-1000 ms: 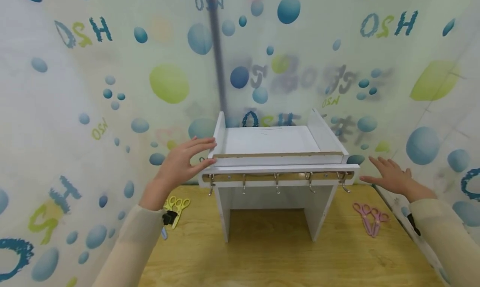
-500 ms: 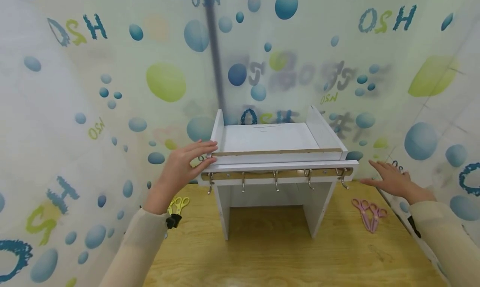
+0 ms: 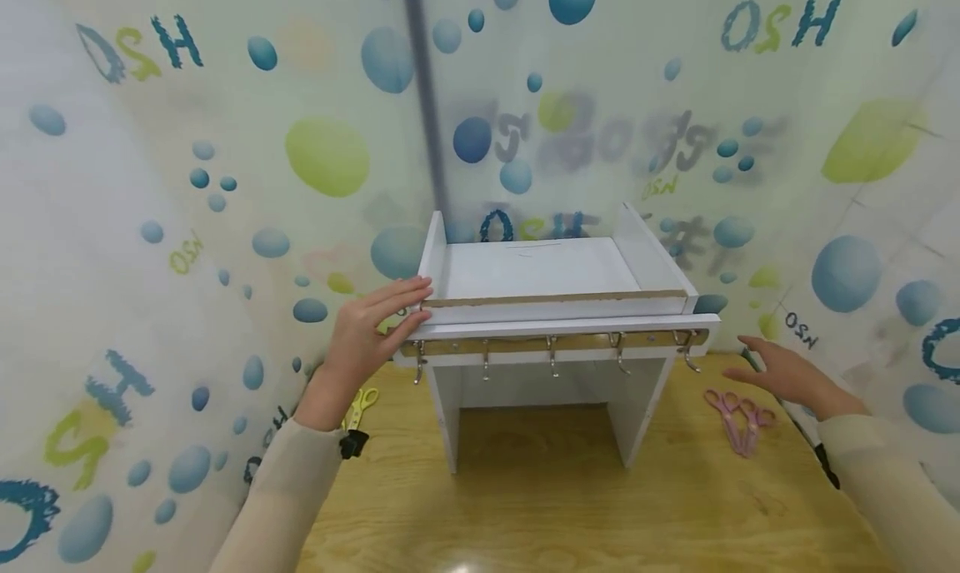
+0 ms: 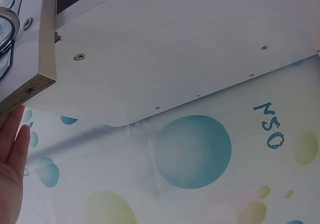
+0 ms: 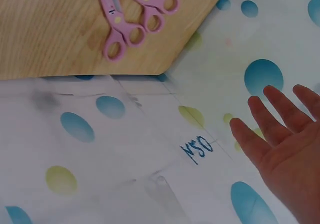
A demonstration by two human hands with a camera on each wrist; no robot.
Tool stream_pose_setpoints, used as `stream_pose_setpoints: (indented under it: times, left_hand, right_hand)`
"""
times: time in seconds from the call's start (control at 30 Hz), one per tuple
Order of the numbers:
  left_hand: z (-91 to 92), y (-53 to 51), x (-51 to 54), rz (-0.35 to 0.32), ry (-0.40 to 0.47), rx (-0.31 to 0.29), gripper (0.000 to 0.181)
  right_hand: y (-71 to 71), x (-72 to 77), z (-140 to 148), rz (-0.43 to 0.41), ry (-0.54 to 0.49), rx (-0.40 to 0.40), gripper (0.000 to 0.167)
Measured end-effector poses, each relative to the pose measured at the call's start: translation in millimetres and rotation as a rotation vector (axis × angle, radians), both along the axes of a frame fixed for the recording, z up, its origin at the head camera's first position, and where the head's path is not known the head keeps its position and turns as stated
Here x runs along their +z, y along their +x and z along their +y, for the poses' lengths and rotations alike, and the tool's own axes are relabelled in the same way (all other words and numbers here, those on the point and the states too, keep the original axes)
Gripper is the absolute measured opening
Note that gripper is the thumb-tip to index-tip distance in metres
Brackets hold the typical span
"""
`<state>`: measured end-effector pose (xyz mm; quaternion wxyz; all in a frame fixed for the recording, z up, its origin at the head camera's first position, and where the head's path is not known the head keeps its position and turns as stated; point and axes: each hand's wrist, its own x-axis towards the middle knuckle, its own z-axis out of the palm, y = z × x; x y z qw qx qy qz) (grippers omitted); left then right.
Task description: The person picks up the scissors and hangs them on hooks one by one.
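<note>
We've got the white shelf [image 3: 540,273] standing upright on the desk [image 3: 555,523], hook rail [image 3: 525,348] across its front, five metal hooks [image 3: 552,363] hanging from it; take the white shelf as landmark for everything else. Left hand [image 3: 360,333] is at the shelf's front left corner, fingertips touching the side panel [image 3: 431,261] and thumb by the front edge, fingers fairly straight and not wrapped round anything. The left wrist view crops most of that hand, so we can't fairly say how firmly it presses; that view does show a screw [image 4: 79,57] in the panel face behind the rail's end. Right hand [image 3: 793,379] is off the shelf's right end, apart from it, fingers extended and spread, holding nothing. Pink scissors [image 3: 730,423], two pairs, lie on the desk to the right of the shelf; yellow scissors [image 3: 355,416] lie to its left, partly behind the left sleeve [image 3: 277,498]. Nobody is touching either. Step in hand, our call: steadying or squaring the shelf from its left end, one-sided contact only. For the next move, we'd say any shift or lift calls for the right hand to meet the shelf's right end level with the left, taking the panel rather than the hooks; pushing from the left alone could swing the shelf round. If the placement is already good, we'd want just a clean release, without nudging the corner.
</note>
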<state>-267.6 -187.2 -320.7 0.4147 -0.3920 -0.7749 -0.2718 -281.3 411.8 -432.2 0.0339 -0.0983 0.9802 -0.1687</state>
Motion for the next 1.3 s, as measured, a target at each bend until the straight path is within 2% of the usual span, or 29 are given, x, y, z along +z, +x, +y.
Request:
stream_pose_setpoints:
  times: [0.2, 0.47, 0.8, 0.97, 1.13, 1.3]
  left_hand:
    - [-1.5, 1.9, 0.3, -0.006, 0.018, -0.009, 0.043]
    - [-1.7, 4.4, 1.7, -0.061, 0.025, 0.010, 0.037]
    - [-0.8, 2.1, 5.1, -0.045, -0.006, 0.003, 0.036]
    - [-0.8, 3.0, 2.6, -0.043, -0.002, -0.006, 0.036]
    - [-1.4, 3.4, 0.5, -0.041, 0.000, -0.006, 0.036]
    - [-2.1, 3.3, 1.2, -0.050, 0.003, -0.006, 0.036]
  right_hand:
    - [2.2, -7.7, 5.7, 0.014, 0.017, -0.015, 0.086]
    - [5.1, -22.1, 18.5, -0.002, 0.003, -0.052, 0.082]
    - [13.6, -27.7, 33.3, -0.057, -0.025, -0.117, 0.080]
    - [15.1, -37.6, 42.3, -0.071, -0.040, -0.144, 0.079]
    - [16.8, -48.7, 53.7, -0.130, -0.077, -0.188, 0.080]
    - [19.5, -55.5, 61.5, -0.233, -0.114, -0.239, 0.083]
